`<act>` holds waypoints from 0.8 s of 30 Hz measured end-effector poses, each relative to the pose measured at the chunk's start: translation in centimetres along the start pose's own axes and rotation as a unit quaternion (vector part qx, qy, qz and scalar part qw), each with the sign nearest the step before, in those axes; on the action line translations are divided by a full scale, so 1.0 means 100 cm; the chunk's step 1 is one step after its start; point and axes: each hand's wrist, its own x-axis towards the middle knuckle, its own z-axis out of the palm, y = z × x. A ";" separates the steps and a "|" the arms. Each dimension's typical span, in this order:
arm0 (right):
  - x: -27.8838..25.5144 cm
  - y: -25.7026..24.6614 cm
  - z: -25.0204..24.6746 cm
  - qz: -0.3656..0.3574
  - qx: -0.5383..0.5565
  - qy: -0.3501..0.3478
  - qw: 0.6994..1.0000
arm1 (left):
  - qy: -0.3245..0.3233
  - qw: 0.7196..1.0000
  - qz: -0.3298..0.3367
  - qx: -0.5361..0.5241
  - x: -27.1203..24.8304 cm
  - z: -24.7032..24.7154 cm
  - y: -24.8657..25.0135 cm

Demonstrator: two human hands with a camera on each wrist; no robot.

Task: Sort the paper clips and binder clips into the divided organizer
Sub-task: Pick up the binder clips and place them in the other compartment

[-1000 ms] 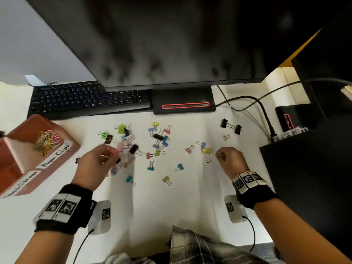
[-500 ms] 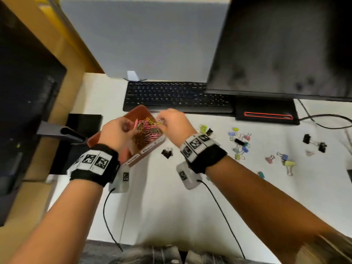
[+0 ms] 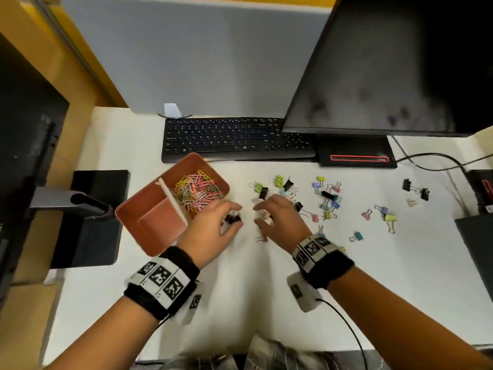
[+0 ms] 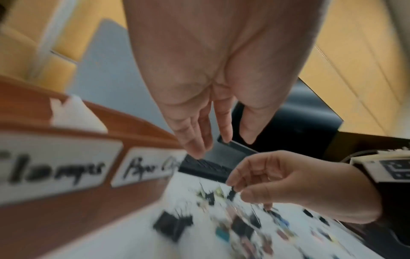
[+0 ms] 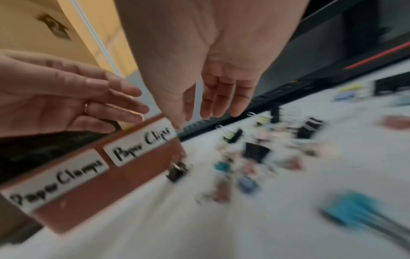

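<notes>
Left hand (image 3: pixel 210 231) spread over a black binder clip (image 3: pixel 232 218) on the desk (image 3: pixel 253 289), not gripping. Right hand (image 3: pixel 280 220): grip seems loose and empty, though blurred. Binder clips (image 3: pixel 326 202) lie scattered, unsorted. Organizer (image 3: pixel 149 225): near compartment bare; paper clips (image 3: pixel 196 192) fill the far one.

matt organizer (image 3: pixel 149 225), wire paper clips (image 3: pixel 197 192)

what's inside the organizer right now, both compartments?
Far compartment of the organizer: a pile of colored paper clips. Near compartment: visible floor is bare, no binder clips. Its near-right corner is hidden by the left hand.
</notes>
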 end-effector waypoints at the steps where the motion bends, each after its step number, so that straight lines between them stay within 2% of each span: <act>1: -0.011 0.014 0.001 0.015 -0.032 -0.008 0.999 | -0.021 1.000 0.001 0.010 0.002 0.012 -0.001; 4: -0.030 0.036 0.003 0.033 -0.113 -0.074 0.990 | -0.077 0.994 -0.053 0.049 0.011 0.047 -0.010; 6: -0.033 0.043 0.006 0.047 -0.128 -0.128 0.982 | -0.103 0.986 -0.104 0.084 0.019 0.064 -0.020; 8: -0.035 0.049 0.009 0.043 -0.134 -0.146 0.979 | -0.115 0.977 -0.130 0.120 0.024 0.074 -0.027; 10: -0.037 0.057 0.008 0.040 -0.117 -0.124 0.985 | -0.104 0.974 -0.128 0.153 0.026 0.079 -0.028; 14: -0.039 0.070 0.001 0.081 -0.040 -0.071 0.993 | -0.060 0.975 -0.104 0.186 0.026 0.083 -0.031; 24: -0.021 0.078 -0.011 0.105 -0.008 -0.107 0.989 | -0.019 0.993 -0.071 0.093 0.022 0.083 -0.037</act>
